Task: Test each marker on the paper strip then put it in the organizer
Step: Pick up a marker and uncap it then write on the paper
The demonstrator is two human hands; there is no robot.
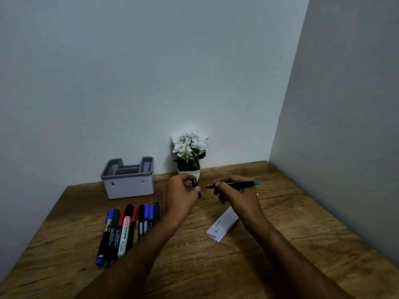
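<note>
- Paper strip (222, 225), lower right of centre: folded, flat on the wooden desk (302, 223), a few ink marks on it already. Thin, light; I expect it to skid under a nib unless pinned.
- Marker row (129, 229), lower left of centre: approx ten capped pens lying side by side, touching. Caps blue, green, red, black; one white-barrelled whiteboard marker (123, 236) in the middle of the bunch. These look untested.
- My left hand (182, 190), centre frame: fingers pinched together on a small dark cap (196, 184). Raised off the desk.
- My right hand (235, 193), just right of it: fingers clamped on the slim black marker (232, 185) near its nib end, teal tail pointing right, bare tip pointing left toward the cap. Tip and cap near, not touching. Can't tell whether I'm uncapping or recapping.
- Handling: marker rigid, light, smooth plastic, prob. slippery. Grip close to the nib for writing, mid-barrel for dropping it in. Cap small, easy to fumble.
- Organizer (129, 182), upper left of the hands, against the wall: white box w/ grey divided insert, several compartments. No pens visible in it; interior only partly seen.
- Flower pot (190, 154), centre back: white blooms, right behind my left hand. Watch knuckles.
</note>
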